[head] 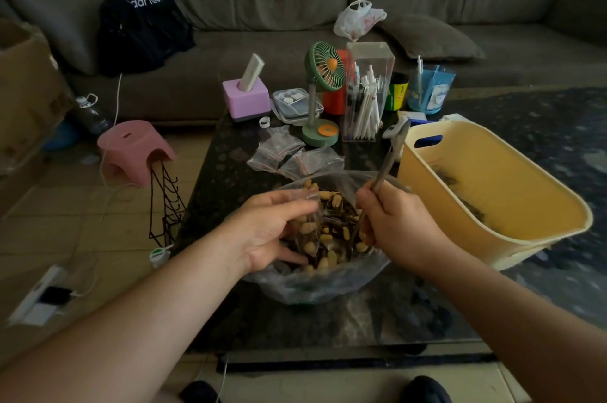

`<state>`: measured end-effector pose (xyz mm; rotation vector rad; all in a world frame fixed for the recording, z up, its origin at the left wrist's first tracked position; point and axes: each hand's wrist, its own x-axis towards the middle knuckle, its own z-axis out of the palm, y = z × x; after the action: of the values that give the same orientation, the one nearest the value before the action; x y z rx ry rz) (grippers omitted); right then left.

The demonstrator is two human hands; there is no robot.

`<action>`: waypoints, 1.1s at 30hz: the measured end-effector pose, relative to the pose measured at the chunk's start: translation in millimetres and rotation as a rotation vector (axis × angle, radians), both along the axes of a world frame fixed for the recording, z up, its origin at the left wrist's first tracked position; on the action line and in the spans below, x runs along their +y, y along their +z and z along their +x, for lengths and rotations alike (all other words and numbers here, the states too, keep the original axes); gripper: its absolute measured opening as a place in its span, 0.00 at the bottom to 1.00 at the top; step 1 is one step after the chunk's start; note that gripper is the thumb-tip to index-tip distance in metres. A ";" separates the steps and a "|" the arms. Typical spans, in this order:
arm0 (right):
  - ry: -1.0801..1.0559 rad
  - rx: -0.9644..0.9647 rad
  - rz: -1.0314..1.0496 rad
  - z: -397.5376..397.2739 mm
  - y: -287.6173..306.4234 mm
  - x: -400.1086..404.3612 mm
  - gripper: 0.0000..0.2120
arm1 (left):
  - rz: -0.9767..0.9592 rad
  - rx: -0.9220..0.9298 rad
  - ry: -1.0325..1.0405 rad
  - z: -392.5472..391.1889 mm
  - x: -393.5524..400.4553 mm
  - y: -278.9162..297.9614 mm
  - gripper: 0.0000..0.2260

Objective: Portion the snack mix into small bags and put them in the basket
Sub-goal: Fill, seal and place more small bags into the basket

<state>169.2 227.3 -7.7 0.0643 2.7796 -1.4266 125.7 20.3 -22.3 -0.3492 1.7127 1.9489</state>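
Note:
A large clear plastic bag (315, 287) full of snack mix (335, 208), peanuts and dark seeds, sits on the dark coffee table in front of me. My left hand (269, 231) grips a small clear bag (307, 231) with peanuts in it, held over the mix. My right hand (394, 222) holds a long metal spoon (391, 159); its handle points up and away, and its lower end dips into the mix. Several empty small zip bags (289, 152) lie behind the big bag. The yellow basket (525, 179) stands at the right, dark bits inside.
Behind the bags stand a green desk fan (323, 87), a clear pen holder (364, 97), a pink tissue box (246, 97), a flat case and cups. A pink stool (134, 149) and a black wire rack (164, 208) are on the floor at left. A grey sofa spans the back.

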 end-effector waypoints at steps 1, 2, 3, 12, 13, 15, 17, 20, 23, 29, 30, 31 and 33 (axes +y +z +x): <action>-0.031 -0.033 -0.030 -1.7 -0.5 1.5 0.11 | 0.013 0.008 -0.008 -0.2 -0.4 0.7 0.10; -0.059 -0.070 -0.065 -3.2 -1.0 2.6 0.11 | 0.014 0.021 -0.023 -0.2 -1.0 1.1 0.11; -0.082 -0.103 -0.093 -4.4 -1.3 3.9 0.11 | 0.005 0.037 -0.035 0.4 -1.7 1.8 0.13; -0.208 0.030 -0.071 -5.8 33.4 18.6 0.15 | -0.270 0.361 -0.080 -0.4 -10.9 -0.8 0.24; -0.208 0.058 -0.063 -4.6 40.0 20.3 0.15 | -0.315 0.422 -0.081 0.6 -12.1 -1.3 0.25; -0.216 0.112 -0.057 -2.9 52.2 23.0 0.14 | -0.421 0.522 -0.104 1.7 -13.3 -4.8 0.25; -0.225 0.183 -0.065 -2.0 62.3 24.0 0.14 | -0.485 0.574 -0.139 4.0 -10.2 -9.7 0.25; -0.186 0.322 -0.007 -0.5 71.5 19.8 0.12 | -0.502 0.584 -0.147 7.7 -0.3 -18.3 0.26; -0.064 0.486 0.147 2.3 72.1 11.4 0.11 | -0.495 0.581 -0.142 8.7 6.0 -24.7 0.25; 0.151 0.658 0.407 2.5 52.0 -4.5 0.17 | -0.419 0.553 -0.064 9.6 12.0 -26.7 0.27; 0.162 0.677 0.414 2.2 49.9 -5.0 0.17 | -0.407 0.552 -0.057 9.6 12.8 -26.5 0.27; 0.167 0.686 0.413 1.9 48.7 -5.1 0.17 | -0.394 0.551 -0.051 9.8 13.5 -26.1 0.27; 0.182 0.700 0.392 0.9 46.9 -4.0 0.15 | -0.376 0.550 -0.041 10.4 14.2 -25.6 0.27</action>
<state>170.1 223.4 39.2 -0.8097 3.4404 -0.9687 136.1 34.6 -47.9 0.1128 2.4217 1.7875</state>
